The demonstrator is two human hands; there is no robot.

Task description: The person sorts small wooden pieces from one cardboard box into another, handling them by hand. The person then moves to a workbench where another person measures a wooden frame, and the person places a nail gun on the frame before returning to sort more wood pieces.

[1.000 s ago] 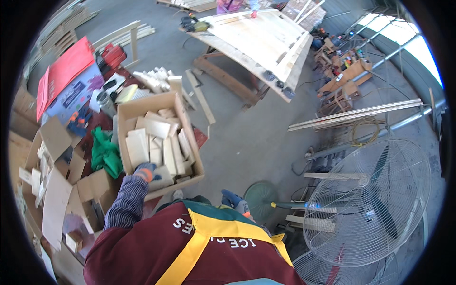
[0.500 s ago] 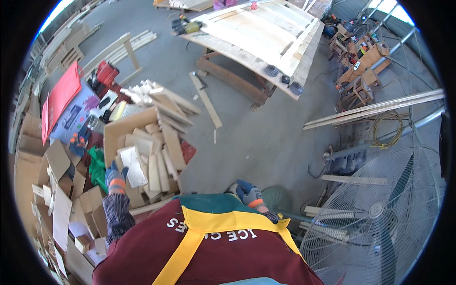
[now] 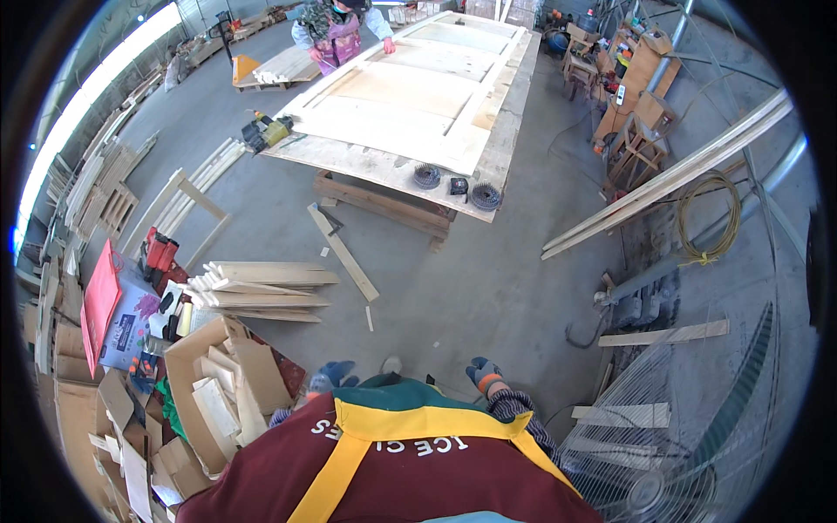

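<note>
My left hand (image 3: 331, 376), in a grey-blue glove with an orange cuff band, hangs low before my apron (image 3: 392, 462), its fingers stretched and nothing in them. To its left stands an open cardboard box (image 3: 268, 383) full of short wood offcuts (image 3: 214, 405), apart from the hand. My right hand (image 3: 485, 375), gloved the same way, hovers at the apron's right side. Its fingers are loosely apart and I see nothing held. Ahead, a large pale wooden panel (image 3: 410, 87) lies on a workbench (image 3: 510, 131).
Cut wood strips (image 3: 270, 288) lie stacked beyond the box. A loose board (image 3: 344, 253) is on the floor. Nail coils (image 3: 426, 177) and a nail gun (image 3: 266, 131) rest on the bench. Another person (image 3: 336, 35) touches the panel. A large fan (image 3: 732, 392) stands at right.
My left hand has left the box and a pale wood piece there and moved right, before my body. My view has lifted and turned, bringing the other person into sight.
</note>
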